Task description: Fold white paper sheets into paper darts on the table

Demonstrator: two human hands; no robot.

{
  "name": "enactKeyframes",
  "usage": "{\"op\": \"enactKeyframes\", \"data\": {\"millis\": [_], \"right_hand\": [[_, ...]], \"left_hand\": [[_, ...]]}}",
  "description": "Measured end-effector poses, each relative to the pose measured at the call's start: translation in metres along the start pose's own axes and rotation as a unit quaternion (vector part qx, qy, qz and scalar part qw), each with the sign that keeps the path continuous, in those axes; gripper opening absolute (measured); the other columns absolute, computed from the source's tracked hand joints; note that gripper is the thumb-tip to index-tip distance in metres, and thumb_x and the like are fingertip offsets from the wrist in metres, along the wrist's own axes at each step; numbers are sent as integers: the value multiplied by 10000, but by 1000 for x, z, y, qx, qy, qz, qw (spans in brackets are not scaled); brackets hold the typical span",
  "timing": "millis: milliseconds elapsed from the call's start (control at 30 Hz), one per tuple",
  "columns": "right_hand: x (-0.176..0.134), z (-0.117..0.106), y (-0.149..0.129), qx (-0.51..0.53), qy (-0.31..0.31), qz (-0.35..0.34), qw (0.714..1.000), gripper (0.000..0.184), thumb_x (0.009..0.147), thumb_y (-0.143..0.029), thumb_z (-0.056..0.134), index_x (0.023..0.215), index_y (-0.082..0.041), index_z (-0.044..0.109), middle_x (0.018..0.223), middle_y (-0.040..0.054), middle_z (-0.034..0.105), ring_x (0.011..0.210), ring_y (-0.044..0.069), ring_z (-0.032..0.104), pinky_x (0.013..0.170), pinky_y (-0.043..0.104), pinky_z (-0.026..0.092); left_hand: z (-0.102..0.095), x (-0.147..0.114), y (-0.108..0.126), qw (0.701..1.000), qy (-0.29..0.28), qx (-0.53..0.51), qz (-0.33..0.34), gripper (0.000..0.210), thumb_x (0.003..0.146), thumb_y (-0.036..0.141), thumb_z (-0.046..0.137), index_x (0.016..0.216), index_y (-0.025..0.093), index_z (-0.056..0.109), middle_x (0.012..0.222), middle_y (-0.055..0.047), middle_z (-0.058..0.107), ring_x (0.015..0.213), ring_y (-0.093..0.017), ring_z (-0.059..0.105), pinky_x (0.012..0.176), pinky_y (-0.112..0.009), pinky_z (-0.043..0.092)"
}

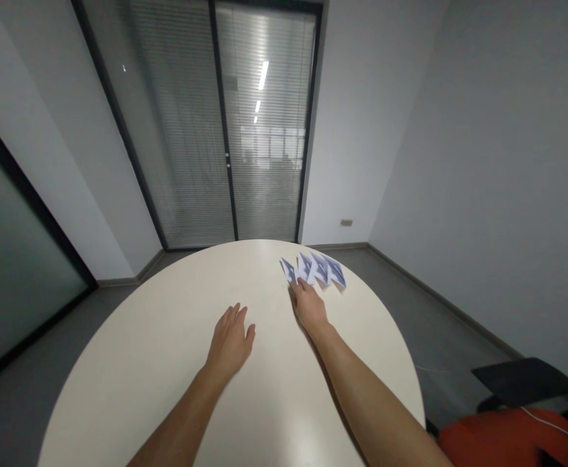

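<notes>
My right hand reaches to the far right part of the round table. Its fingers are closed on the near edge of a folded card, white with a blue-purple print. Three similar cards, such as the one at the right end, stand in a slightly overlapping row just right of it. My left hand is over the middle of the tabletop with its fingers stretched out and the thumb apart. Nothing is in it.
An orange-red chair seat with a black armrest stands at the lower right, beside the table. Behind the table is a glass door with blinds. A wall socket is low on the back wall.
</notes>
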State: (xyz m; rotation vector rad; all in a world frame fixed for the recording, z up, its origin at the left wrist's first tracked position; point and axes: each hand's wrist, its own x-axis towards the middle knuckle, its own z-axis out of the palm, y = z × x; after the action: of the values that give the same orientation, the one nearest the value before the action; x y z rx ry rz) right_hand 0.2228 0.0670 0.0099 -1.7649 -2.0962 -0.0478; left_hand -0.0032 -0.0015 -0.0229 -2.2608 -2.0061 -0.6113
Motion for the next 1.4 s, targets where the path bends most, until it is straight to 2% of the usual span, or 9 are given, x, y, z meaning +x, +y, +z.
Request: {"op": "enactKeyframes", "data": {"millis": [100, 167, 267, 367, 433, 533, 633, 900, 1400], "right_hand": [[-2, -5, -4, 0, 7, 3, 1000, 432, 995, -155, 435, 1390, -238, 589, 1532, 147, 465, 1222, 280, 595, 913, 372, 530], [-5, -11, -11, -1, 17, -1, 1000, 424, 964, -139, 474, 1356, -217, 616, 1477, 164, 499, 1183, 280, 602, 932, 378, 516], [-12, -18, -23, 27, 28, -54, 998, 393, 961, -190, 514, 1334, -179, 638, 1375, 168, 577, 1216, 288, 568, 1020, 393, 472], [-20, -19, -30, 83, -11, -147, 986, 410, 989, -295, 524, 1373, -193, 625, 1426, 141, 574, 1302, 271, 531, 1128, 402, 396], [-25, -16, -32, 100, -61, -175, 978, 506, 991, -376, 535, 1451, -167, 560, 1520, 162, 509, 1422, 301, 439, 1192, 446, 323], [-27, -12, -31, 99, -139, -162, 972, 602, 1004, -463, 490, 1540, -192, 460, 1632, 166, 364, 1514, 368, 304, 1218, 567, 239], [-27, -13, -29, 105, -165, -154, 969, 639, 998, -494, 487, 1563, -201, 428, 1655, 158, 311, 1537, 378, 255, 1228, 583, 212], [-26, -15, -28, 122, -163, -160, 966, 637, 996, -494, 492, 1553, -191, 445, 1646, 165, 323, 1539, 377, 251, 1230, 580, 220], [-25, -4, -24, 141, -144, -159, 967, 623, 981, -493, 529, 1527, -197, 484, 1631, 170, 358, 1530, 379, 275, 1220, 582, 235]], "left_hand": [[-5, 0, 2, 1000, -18, 13, 4, 473, 997, 307, 455, 1390, 79, 588, 1517, -197, 531, 1437, -328, 464, 1193, -459, 368], [-9, 0, 4, 1000, -22, 15, 9, 464, 998, 305, 456, 1379, 84, 602, 1512, -200, 534, 1424, -330, 478, 1185, -466, 375], [-16, 1, 6, 1000, -9, 19, 19, 440, 986, 307, 477, 1351, 115, 629, 1492, -190, 557, 1410, -334, 486, 1157, -486, 399], [-22, 4, 8, 999, 7, 32, 24, 429, 959, 319, 526, 1339, 164, 653, 1546, -170, 501, 1473, -372, 387, 1166, -533, 366], [-25, 5, 9, 999, -2, 33, 16, 464, 959, 341, 529, 1387, 190, 628, 1596, -157, 438, 1505, -397, 323, 1184, -567, 322], [-28, 7, 10, 999, -48, 25, -2, 533, 982, 411, 494, 1466, 197, 559, 1615, -151, 412, 1506, -407, 323, 1199, -575, 291], [-30, 8, 11, 997, -77, 23, -9, 581, 986, 463, 479, 1496, 189, 525, 1624, -152, 395, 1511, -406, 316, 1214, -570, 267], [-29, 8, 11, 996, -83, 7, -14, 584, 983, 463, 477, 1495, 186, 526, 1627, -154, 389, 1521, -406, 294, 1220, -572, 252], [-19, 7, 4, 998, -67, 0, -5, 582, 980, 470, 484, 1490, 192, 532, 1621, -158, 396, 1517, -413, 300, 1210, -590, 262]]}}
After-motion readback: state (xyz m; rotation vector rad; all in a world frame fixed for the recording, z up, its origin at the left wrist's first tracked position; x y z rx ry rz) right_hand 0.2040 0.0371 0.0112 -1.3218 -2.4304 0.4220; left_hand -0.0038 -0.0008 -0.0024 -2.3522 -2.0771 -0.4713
